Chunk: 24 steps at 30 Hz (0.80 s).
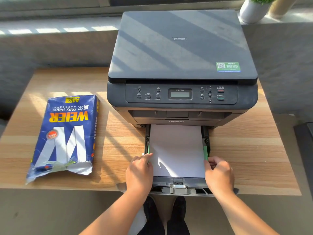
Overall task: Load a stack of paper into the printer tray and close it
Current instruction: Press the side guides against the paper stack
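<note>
A dark grey printer [182, 53] stands on a wooden table [250, 150]. Its paper tray [177, 188] is pulled out towards me over the table's front edge. White paper [177, 150] lies flat in the tray between two green side guides. My left hand [138, 172] rests at the paper's left edge, fingertips touching the left green guide [148, 149]. My right hand [219, 173] pinches the right green guide [205, 152] at the paper's right edge.
A torn-open blue ream wrapper of copy paper [66, 134] lies on the table left of the printer. A white plant pot [253, 11] stands on the sill at the back right. My shoes [165, 211] show below the tray.
</note>
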Each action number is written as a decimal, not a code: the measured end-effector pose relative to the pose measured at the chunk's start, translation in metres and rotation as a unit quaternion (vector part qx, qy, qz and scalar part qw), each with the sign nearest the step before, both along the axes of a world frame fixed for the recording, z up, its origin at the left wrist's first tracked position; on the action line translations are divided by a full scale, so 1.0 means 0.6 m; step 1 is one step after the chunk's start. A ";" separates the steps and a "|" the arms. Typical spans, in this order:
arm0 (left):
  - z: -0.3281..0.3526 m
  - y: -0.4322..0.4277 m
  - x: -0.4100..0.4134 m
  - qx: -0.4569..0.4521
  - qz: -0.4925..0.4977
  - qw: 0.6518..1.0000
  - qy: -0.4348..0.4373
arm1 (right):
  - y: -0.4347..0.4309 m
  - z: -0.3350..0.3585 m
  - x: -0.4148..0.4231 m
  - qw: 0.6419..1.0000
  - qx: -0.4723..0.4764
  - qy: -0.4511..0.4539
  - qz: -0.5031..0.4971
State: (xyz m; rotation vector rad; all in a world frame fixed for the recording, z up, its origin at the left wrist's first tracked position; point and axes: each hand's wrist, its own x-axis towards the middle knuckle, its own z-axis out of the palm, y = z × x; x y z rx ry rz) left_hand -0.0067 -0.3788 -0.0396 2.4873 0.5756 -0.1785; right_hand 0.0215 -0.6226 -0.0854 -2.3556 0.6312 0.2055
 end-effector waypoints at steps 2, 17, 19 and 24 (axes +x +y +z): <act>0.006 0.005 -0.008 -0.002 -0.039 0.999 -0.017 | -0.001 0.019 -0.001 1.000 0.001 0.005 0.027; -0.013 0.022 -0.204 0.142 -0.323 0.926 -0.134 | 0.005 0.043 -0.225 0.902 -0.186 -0.249 0.301; -0.010 0.016 -0.197 0.151 -0.325 0.924 -0.132 | 0.001 0.034 -0.218 0.900 -0.191 -0.231 0.316; -0.006 0.010 -0.167 0.149 -0.320 0.931 -0.088 | 0.006 0.048 -0.181 0.909 -0.181 -0.151 0.343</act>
